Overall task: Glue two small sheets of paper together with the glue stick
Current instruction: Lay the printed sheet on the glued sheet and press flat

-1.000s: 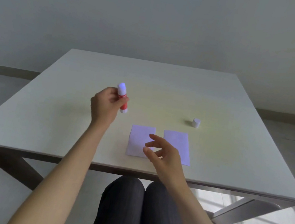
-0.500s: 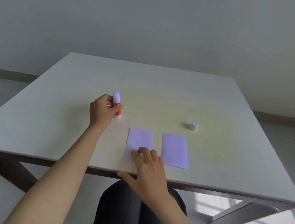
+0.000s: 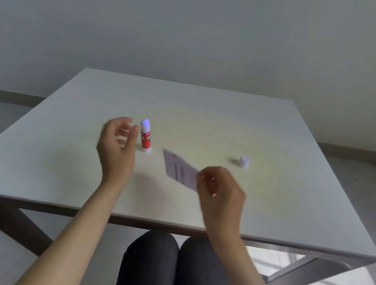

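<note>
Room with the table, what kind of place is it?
Probably a plain indoor room set up for a small craft job: a bare wall, a pale table, and only a glue stick, its cap and paper out.

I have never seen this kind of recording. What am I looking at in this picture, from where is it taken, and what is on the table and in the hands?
There is no machine here. A person wears a camera on the head; it looks forward and down, so you see their own two bare arms and their knees under the table. A red glue stick stands upright on the table with its cap off; the small white cap stands apart, to the right. The left hand is open beside the glue stick and holds nothing. The right hand holds a small sheet of pale paper lifted off the table. The picture is blurred there, so a second sheet cannot be made out.
</note>
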